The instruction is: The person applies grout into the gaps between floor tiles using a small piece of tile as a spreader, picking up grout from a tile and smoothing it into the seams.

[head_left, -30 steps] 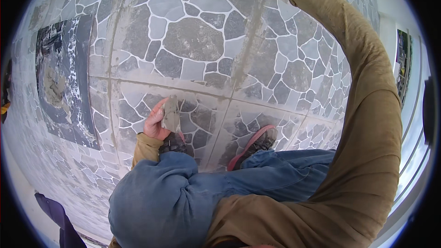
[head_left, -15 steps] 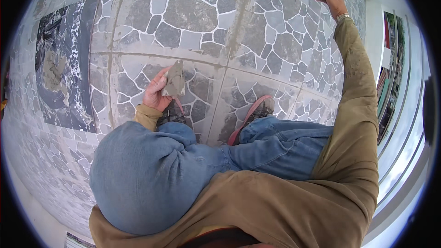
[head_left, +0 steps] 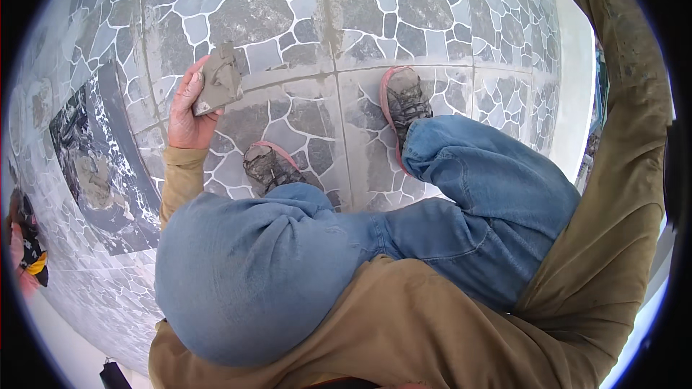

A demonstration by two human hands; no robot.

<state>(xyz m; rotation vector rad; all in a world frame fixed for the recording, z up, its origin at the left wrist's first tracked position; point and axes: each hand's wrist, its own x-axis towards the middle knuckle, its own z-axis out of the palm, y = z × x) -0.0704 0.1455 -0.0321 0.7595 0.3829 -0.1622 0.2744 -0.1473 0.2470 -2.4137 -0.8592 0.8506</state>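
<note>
My left hand [head_left: 189,108] is closed around a flat scraper [head_left: 205,103], its blade piled with wet grey mortar. It is held above the stone-patterned tile floor, ahead of my left shoe [head_left: 269,167]; the handle is hidden in the palm. My right arm [head_left: 634,94] reaches up past the upper right edge, so that hand is out of the picture. Under the left hand's reach, grey tiles [head_left: 249,18] have white lines between stone shapes, with mortar smears along the straight joints.
To the left lies a dark board [head_left: 126,151] with a heap of grey mortar [head_left: 95,181] and white smears. My right shoe [head_left: 406,97] stands on the tiles. A person [head_left: 30,241] partly shows at the far left rim. A pale wall edge [head_left: 573,94] runs along the right.
My left hand has moved left and farther forward with the scraper. The right hand, which held a flat rectangular float, has gone out of view at the top right. My view has shifted.
</note>
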